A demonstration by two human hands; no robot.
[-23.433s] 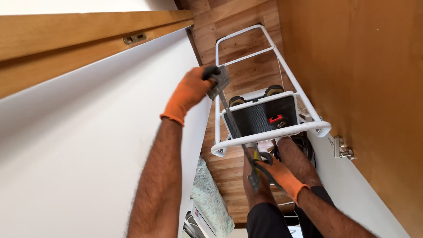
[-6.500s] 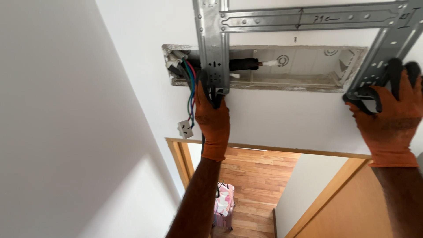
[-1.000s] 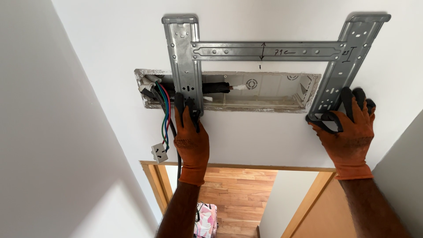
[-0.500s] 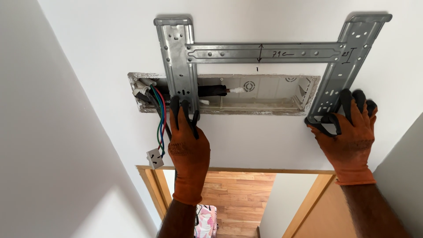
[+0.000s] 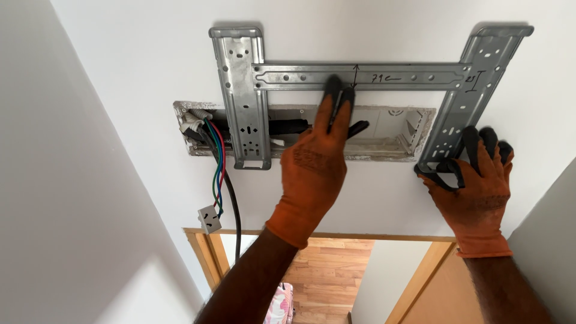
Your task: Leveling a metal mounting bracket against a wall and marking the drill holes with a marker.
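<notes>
A galvanised metal mounting bracket (image 5: 288, 76), two upright legs joined by a cross bar, lies flat against the white wall above a doorway. My left hand (image 5: 315, 174), in an orange glove with black fingertips, reaches up with its fingers together and straight, the tips touching the cross bar near a pen mark. My right hand (image 5: 474, 186), gloved the same way, presses and holds the lower end of the bracket's right leg against the wall. Behind the bracket is a long recessed box (image 5: 390, 135) set in the wall.
Red, green and blue wires (image 5: 216, 162) and a black cable (image 5: 233, 204) hang from the box's left end, ending in a small white connector (image 5: 209, 219). Below is a wooden door frame (image 5: 336, 235) with wood flooring (image 5: 327, 282) beyond. A side wall (image 5: 60, 210) stands close on the left.
My left hand has left the bottom of the bracket's left leg and moved up and right to the cross bar. My right hand stays on the right leg.
</notes>
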